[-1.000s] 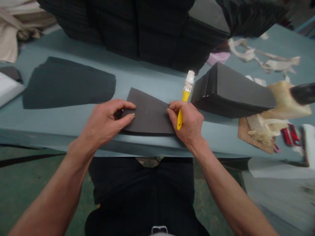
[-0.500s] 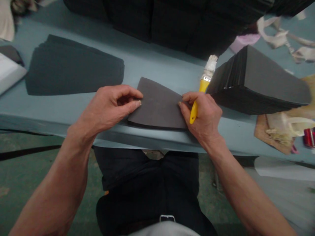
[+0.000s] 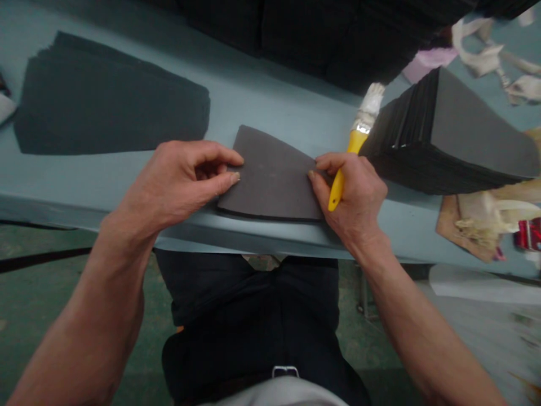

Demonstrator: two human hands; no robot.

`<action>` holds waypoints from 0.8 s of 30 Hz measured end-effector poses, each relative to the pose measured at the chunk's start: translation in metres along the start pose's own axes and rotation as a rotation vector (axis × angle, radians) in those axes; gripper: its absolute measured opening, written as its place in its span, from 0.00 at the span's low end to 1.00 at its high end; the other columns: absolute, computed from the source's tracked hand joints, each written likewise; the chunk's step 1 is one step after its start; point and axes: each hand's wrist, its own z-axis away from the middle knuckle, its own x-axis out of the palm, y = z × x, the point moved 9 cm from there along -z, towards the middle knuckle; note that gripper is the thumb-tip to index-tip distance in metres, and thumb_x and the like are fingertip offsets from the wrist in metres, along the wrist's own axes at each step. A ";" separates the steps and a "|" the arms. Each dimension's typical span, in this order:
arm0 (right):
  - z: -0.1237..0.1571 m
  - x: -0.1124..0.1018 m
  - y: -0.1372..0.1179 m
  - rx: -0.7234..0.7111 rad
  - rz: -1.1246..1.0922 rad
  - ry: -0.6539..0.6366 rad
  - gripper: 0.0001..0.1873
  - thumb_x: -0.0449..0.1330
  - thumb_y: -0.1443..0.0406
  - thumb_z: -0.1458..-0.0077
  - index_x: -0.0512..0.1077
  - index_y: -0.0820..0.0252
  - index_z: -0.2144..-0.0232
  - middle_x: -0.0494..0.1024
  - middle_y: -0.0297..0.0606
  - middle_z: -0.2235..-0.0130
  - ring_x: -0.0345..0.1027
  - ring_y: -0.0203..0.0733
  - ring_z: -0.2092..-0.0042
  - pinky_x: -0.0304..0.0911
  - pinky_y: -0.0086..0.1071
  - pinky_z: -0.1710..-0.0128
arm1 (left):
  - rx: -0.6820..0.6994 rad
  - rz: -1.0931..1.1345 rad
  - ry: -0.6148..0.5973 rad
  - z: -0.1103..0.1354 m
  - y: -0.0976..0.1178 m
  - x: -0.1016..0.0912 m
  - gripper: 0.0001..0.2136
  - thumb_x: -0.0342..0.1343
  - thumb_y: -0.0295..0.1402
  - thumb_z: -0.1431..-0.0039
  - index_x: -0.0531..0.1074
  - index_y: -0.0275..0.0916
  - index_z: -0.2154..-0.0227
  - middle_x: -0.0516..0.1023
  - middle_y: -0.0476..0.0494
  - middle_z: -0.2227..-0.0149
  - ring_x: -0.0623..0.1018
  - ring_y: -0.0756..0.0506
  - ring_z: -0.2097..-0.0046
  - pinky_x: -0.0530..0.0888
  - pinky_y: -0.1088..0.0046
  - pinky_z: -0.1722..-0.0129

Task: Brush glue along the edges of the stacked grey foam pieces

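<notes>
A dark grey, flat panel with slanted sides lies near the front edge of the table. My left hand pinches its left edge between thumb and fingers. At the opposite edge, the thumb and forefinger of my right hand grip the panel too. Tucked in that same hand is a paintbrush with a yellow handle, its whitish bristles pointing up and away. Left of the panel lies a fanned pile of dark green-grey pieces.
A thick stack of similar dark panels stands to the right. Large black stacks line the back of the blue-grey table. At right are pale scraps, a brown piece with dried residue and a shiny red object.
The view has shifted slightly, so the pile on the left sits further left and higher in the picture. Both hands keep their hold on the panel's edges.
</notes>
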 end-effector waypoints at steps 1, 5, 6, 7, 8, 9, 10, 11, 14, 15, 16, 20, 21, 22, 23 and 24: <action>0.000 0.001 0.000 0.007 0.002 -0.005 0.05 0.63 0.60 0.31 0.74 0.54 0.59 0.82 0.40 0.62 0.73 0.48 0.61 0.68 0.42 0.58 | 0.003 -0.011 0.001 0.000 -0.001 0.000 0.16 0.62 0.43 0.40 0.85 0.43 0.53 0.81 0.48 0.68 0.76 0.47 0.67 0.73 0.71 0.66; 0.000 0.000 -0.001 0.003 0.000 0.011 0.04 0.63 0.60 0.31 0.74 0.54 0.58 0.82 0.40 0.61 0.73 0.48 0.60 0.68 0.42 0.57 | 0.034 -0.037 -0.001 0.002 0.001 0.001 0.16 0.61 0.43 0.38 0.85 0.44 0.52 0.80 0.48 0.67 0.75 0.47 0.68 0.72 0.70 0.66; 0.000 0.000 -0.001 0.000 0.001 0.012 0.04 0.63 0.61 0.31 0.74 0.54 0.58 0.82 0.40 0.61 0.73 0.48 0.60 0.68 0.42 0.56 | 0.041 -0.050 0.001 0.003 0.002 0.000 0.16 0.61 0.43 0.38 0.84 0.45 0.51 0.80 0.48 0.67 0.75 0.47 0.68 0.72 0.70 0.65; 0.000 0.000 -0.001 -0.003 0.004 0.009 0.04 0.63 0.61 0.31 0.74 0.54 0.58 0.82 0.40 0.61 0.73 0.48 0.60 0.68 0.42 0.56 | 0.046 -0.067 0.003 0.003 0.004 0.000 0.16 0.60 0.43 0.37 0.84 0.45 0.51 0.81 0.48 0.67 0.76 0.46 0.67 0.72 0.69 0.64; 0.000 0.001 -0.001 -0.005 0.008 0.004 0.04 0.63 0.61 0.31 0.74 0.54 0.58 0.83 0.39 0.61 0.73 0.48 0.60 0.68 0.42 0.56 | 0.049 -0.087 0.005 0.004 0.005 0.000 0.17 0.60 0.43 0.37 0.84 0.45 0.51 0.81 0.47 0.65 0.76 0.46 0.66 0.73 0.69 0.63; 0.000 0.001 -0.001 -0.006 0.011 -0.002 0.04 0.63 0.61 0.31 0.75 0.54 0.58 0.83 0.39 0.61 0.73 0.48 0.60 0.68 0.42 0.56 | 0.051 -0.107 0.005 0.005 0.007 0.000 0.17 0.59 0.43 0.37 0.84 0.45 0.50 0.81 0.47 0.64 0.76 0.45 0.65 0.73 0.68 0.61; 0.000 0.002 0.000 -0.007 0.013 -0.006 0.04 0.63 0.61 0.31 0.75 0.54 0.58 0.83 0.39 0.61 0.73 0.48 0.60 0.68 0.42 0.56 | 0.052 -0.124 0.003 0.005 0.008 0.000 0.17 0.59 0.44 0.37 0.84 0.45 0.50 0.82 0.46 0.63 0.77 0.45 0.64 0.74 0.68 0.60; 0.000 0.002 -0.001 -0.009 0.015 -0.006 0.04 0.63 0.61 0.31 0.75 0.54 0.58 0.83 0.39 0.61 0.74 0.48 0.60 0.68 0.42 0.56 | 0.055 -0.138 0.002 0.006 0.009 0.000 0.17 0.58 0.44 0.36 0.84 0.45 0.50 0.82 0.46 0.61 0.77 0.44 0.63 0.74 0.68 0.59; -0.001 0.000 -0.004 -0.026 0.016 0.008 0.04 0.62 0.61 0.30 0.75 0.54 0.58 0.83 0.39 0.61 0.74 0.49 0.60 0.67 0.41 0.57 | 0.074 -0.177 0.008 0.007 0.012 0.000 0.18 0.57 0.45 0.36 0.84 0.45 0.50 0.82 0.45 0.61 0.78 0.44 0.62 0.74 0.67 0.57; -0.001 -0.001 -0.005 -0.034 0.016 0.015 0.04 0.62 0.62 0.30 0.75 0.54 0.58 0.84 0.39 0.61 0.74 0.48 0.60 0.66 0.41 0.58 | 0.082 -0.192 0.009 0.007 0.012 0.001 0.18 0.56 0.45 0.35 0.83 0.44 0.50 0.82 0.45 0.61 0.78 0.43 0.62 0.75 0.66 0.57; -0.002 -0.001 -0.008 -0.045 0.017 0.021 0.04 0.62 0.62 0.29 0.75 0.55 0.59 0.84 0.39 0.61 0.74 0.48 0.61 0.66 0.40 0.58 | 0.090 -0.207 0.010 0.008 0.013 0.001 0.19 0.56 0.45 0.35 0.83 0.43 0.49 0.82 0.44 0.61 0.78 0.43 0.62 0.75 0.66 0.57; -0.005 0.000 -0.015 -0.080 0.045 0.021 0.05 0.61 0.65 0.29 0.75 0.54 0.61 0.84 0.38 0.63 0.71 0.46 0.63 0.61 0.37 0.62 | 0.132 -0.259 0.020 0.013 0.014 0.000 0.19 0.52 0.46 0.30 0.82 0.42 0.49 0.82 0.41 0.59 0.80 0.39 0.57 0.77 0.61 0.53; -0.005 0.001 -0.016 -0.080 0.054 0.019 0.05 0.61 0.65 0.29 0.75 0.54 0.61 0.84 0.38 0.63 0.70 0.45 0.64 0.60 0.37 0.63 | 0.151 -0.284 0.032 0.013 0.016 -0.001 0.19 0.51 0.46 0.29 0.82 0.42 0.49 0.82 0.40 0.58 0.81 0.38 0.55 0.77 0.59 0.52; -0.006 0.002 -0.016 -0.078 0.058 0.016 0.05 0.61 0.65 0.29 0.75 0.54 0.61 0.83 0.38 0.64 0.69 0.45 0.64 0.59 0.37 0.63 | 0.169 -0.322 0.052 0.014 0.018 -0.002 0.19 0.50 0.46 0.29 0.81 0.42 0.49 0.81 0.39 0.58 0.81 0.37 0.54 0.77 0.57 0.50; -0.007 0.003 -0.016 -0.076 0.058 0.011 0.05 0.61 0.66 0.29 0.75 0.54 0.61 0.83 0.38 0.64 0.69 0.45 0.64 0.58 0.37 0.63 | 0.187 -0.372 0.079 0.015 0.022 -0.003 0.19 0.49 0.46 0.28 0.81 0.42 0.50 0.81 0.38 0.57 0.80 0.36 0.53 0.77 0.55 0.49; -0.007 0.004 -0.016 -0.074 0.054 0.007 0.05 0.61 0.66 0.29 0.76 0.54 0.61 0.83 0.38 0.64 0.68 0.45 0.64 0.58 0.36 0.63 | 0.201 -0.429 0.111 0.015 0.026 -0.004 0.20 0.48 0.46 0.27 0.81 0.43 0.50 0.81 0.37 0.55 0.80 0.34 0.52 0.77 0.53 0.48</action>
